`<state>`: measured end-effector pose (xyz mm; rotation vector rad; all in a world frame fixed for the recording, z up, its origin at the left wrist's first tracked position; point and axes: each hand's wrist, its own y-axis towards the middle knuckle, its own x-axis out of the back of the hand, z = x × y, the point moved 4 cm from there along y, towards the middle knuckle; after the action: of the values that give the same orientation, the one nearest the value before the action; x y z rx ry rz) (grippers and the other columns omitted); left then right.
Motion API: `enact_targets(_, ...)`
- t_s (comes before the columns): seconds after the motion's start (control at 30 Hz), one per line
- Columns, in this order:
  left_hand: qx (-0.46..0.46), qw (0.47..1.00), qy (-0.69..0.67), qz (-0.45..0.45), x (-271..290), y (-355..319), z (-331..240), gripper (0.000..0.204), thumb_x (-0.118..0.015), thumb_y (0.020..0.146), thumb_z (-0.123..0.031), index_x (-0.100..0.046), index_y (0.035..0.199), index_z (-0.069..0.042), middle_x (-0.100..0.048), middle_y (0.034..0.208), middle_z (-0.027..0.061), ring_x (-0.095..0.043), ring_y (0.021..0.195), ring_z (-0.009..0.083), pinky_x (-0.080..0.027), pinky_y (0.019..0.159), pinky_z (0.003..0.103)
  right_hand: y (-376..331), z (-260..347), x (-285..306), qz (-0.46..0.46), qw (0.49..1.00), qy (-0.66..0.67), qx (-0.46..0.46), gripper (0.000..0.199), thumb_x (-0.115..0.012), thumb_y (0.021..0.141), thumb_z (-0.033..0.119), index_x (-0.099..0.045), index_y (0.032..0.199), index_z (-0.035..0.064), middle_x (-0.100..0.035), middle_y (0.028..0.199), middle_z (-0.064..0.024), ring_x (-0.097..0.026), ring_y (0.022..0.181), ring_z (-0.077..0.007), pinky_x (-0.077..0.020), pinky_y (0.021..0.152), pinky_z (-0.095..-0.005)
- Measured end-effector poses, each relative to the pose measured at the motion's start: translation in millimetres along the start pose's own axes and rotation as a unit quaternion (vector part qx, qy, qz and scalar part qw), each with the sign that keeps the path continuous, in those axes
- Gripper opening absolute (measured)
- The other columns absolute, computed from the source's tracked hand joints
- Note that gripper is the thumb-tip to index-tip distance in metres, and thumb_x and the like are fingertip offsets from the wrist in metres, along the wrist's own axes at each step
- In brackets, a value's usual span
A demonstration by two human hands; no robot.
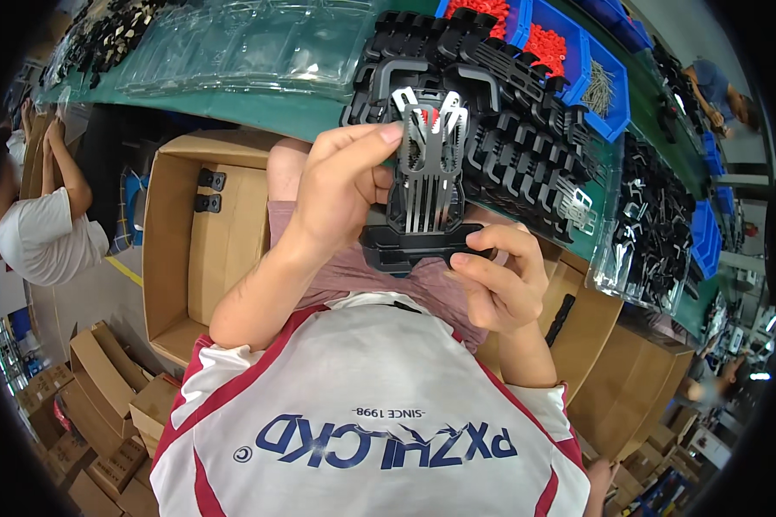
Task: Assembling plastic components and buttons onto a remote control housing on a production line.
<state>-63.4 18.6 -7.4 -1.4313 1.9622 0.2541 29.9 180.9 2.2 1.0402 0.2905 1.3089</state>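
Black plastic holder (426, 202), fitted with a grey metal spring plate (428, 151), is held upright in the air above the person's lap, just in front of the green bench edge (259, 108). A small red piece shows near the top of the plate, between its white-tipped prongs.

Left hand (341, 194) is closed on the holder's left flank, thumb and forefinger pinching near the plate's upper corner. Right hand (496, 280) grips the wide foot of the holder from below, forefinger laid along its lower edge. Both hands are narrow, clamped on the part; neither is free.

Judgement: the step appears to be seating or checking the plate in its body. To do it well, the lower hand should keep the foot steady while the upper fingers press evenly at the corner, so that the plate sits square and the prongs are not bent. Whether the plate is fully home cannot be told from this view.

Behind the holder, like black holders (526, 129) lie stacked on the bench. Clear blister trays (250, 43) lie to the left, blue bins with red parts (547, 43) to the right. An open cardboard carton (190, 250) stands beside the person's left knee.
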Motion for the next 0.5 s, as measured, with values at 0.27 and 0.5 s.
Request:
enact_targets(0.27, -0.033, 0.991, 0.031, 0.123, -3.7, -6.8, 2.5, 0.025, -0.057, 0.084, -0.002, -0.058, 0.108, 0.007, -0.067, 0.094, 0.0146, -0.062, 0.074, 0.0129, -0.05, 0.065, 0.018, 1.8, 1.9, 5.3, 0.0, 1.0, 0.008, -0.017, 0.021, -0.067, 0.063, -0.002, -0.072, 0.081, 0.0076, -0.061, 0.092, -0.0093, -0.043, 0.062, -0.0149, -0.0371, 0.052, -0.0237)
enact_targets(0.5, -0.048, 0.988, 0.082, 0.118, -5.7, -10.9, 7.5, 0.037, -0.061, 0.076, 0.012, -0.056, 0.112, 0.006, -0.067, 0.1, 0.0157, -0.064, 0.084, 0.0154, -0.052, 0.074, 0.02, 0.2, 3.5, 7.8, 0.017, 1.0, -0.007, -0.004, 0.023, -0.068, 0.063, -0.001, -0.071, 0.084, 0.0069, -0.061, 0.093, -0.0087, -0.043, 0.063, -0.0145, -0.0374, 0.053, -0.0232)
